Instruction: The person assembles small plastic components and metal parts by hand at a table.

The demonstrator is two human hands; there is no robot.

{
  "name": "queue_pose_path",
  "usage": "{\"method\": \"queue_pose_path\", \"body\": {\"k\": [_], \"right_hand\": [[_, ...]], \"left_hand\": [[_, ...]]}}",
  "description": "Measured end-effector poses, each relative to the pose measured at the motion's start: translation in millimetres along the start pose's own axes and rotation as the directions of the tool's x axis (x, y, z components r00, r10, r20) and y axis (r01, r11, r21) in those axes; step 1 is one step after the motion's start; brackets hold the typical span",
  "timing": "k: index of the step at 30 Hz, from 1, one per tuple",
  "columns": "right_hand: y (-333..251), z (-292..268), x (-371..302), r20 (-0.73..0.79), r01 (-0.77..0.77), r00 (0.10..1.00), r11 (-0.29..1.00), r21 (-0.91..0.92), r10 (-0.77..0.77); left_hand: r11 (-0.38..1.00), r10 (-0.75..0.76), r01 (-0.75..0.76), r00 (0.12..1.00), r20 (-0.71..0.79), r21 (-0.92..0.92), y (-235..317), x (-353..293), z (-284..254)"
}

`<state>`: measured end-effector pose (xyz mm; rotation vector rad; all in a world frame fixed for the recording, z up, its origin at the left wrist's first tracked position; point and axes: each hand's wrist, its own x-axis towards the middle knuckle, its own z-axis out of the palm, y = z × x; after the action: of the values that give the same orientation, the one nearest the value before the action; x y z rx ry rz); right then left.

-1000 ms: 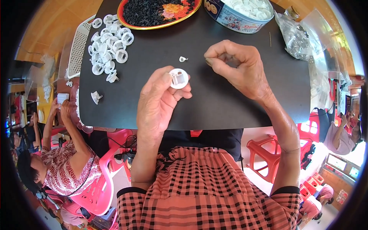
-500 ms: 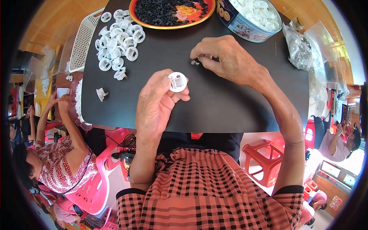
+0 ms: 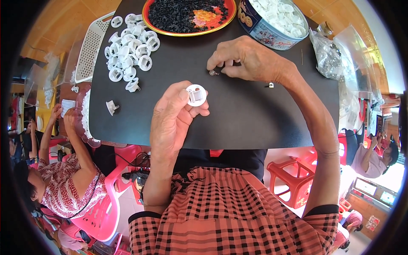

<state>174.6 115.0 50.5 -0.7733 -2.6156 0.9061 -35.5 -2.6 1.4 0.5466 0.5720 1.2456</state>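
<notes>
My left hand [image 3: 170,114] holds a small white round plastic housing [image 3: 196,95] between thumb and fingers, its face with a square recess turned up. Curled low over the table, my right hand [image 3: 248,61] has thumb and index tips apart. Under the index fingertip lie tiny metal pieces [image 3: 213,72], too small to name. A separate tiny metal piece [image 3: 270,85] rests below my right wrist. To the left is a heap of similar white housings [image 3: 131,46], with one single housing [image 3: 111,107] nearer me.
A red tray [image 3: 187,32] of small black parts stands at the back, beside a blue tin [image 3: 272,37] of white parts. Clear plastic bags [image 3: 329,59] lie at the right. A white basket [image 3: 91,53] stands at the left edge. Another person sits on the left.
My right hand has shifted slightly left and up, with the tiny metal pieces still by its fingertips. The single metal piece below the wrist now shows. My left hand keeps holding the housing.
</notes>
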Motion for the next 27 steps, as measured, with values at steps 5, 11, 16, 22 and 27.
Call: {"method": "queue_pose_path", "body": {"k": [5,11,16,22,27], "right_hand": [[-9.0,9.2,-2.2,0.013,-0.016,1.0,0.999,0.052,0.015],[-15.3,12.0,-6.3,-0.03,-0.088,0.995,0.973,0.213,0.096],[-12.3,11.3,-2.4,-0.052,-0.036,0.998,0.998,0.06,0.039],[-4.8,19.8,0.8,-0.057,0.114,0.991,0.99,-0.086,-0.119],[-18.0,18.0,-0.4,-0.072,-0.018,0.997,1.0,-0.014,0.017]], "left_hand": [[1.0,-0.007,0.007,1.0,-0.01,-0.006,0.0,0.1,0.5],[1.0,-0.004,0.004,1.0,-0.01,-0.007,0.2,0.5,0.0],[1.0,-0.004,0.005,0.999,-0.045,0.025,0.1,0.5,1.1],[1.0,0.003,-0.003,1.0,0.008,0.0,0.5,0.6,0.8],[1.0,-0.002,0.002,1.0,-0.007,0.005,0.9,0.5,0.6]]}}
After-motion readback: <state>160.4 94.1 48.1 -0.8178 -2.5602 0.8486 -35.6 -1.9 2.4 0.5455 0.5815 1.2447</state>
